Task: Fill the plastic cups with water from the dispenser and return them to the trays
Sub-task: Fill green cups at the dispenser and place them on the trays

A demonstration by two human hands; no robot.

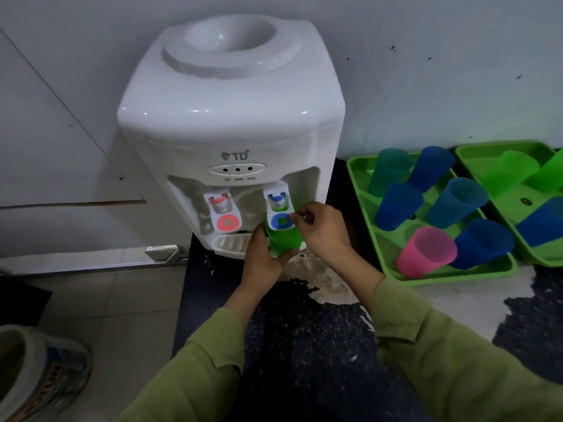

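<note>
Now, left hand [262, 258] gripping green cup [284, 242] under blue tap [280, 208], right hand [323, 228] pinching that tap

A pale grey wall [426, 71] with dark specks stands far; beige floor tiles [122, 300] lie near left beside a dark, worn counter [304, 345].

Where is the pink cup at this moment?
In the head view the pink cup stands right of centre, at the front of the left green tray, with a blue cup close on its right.
</note>
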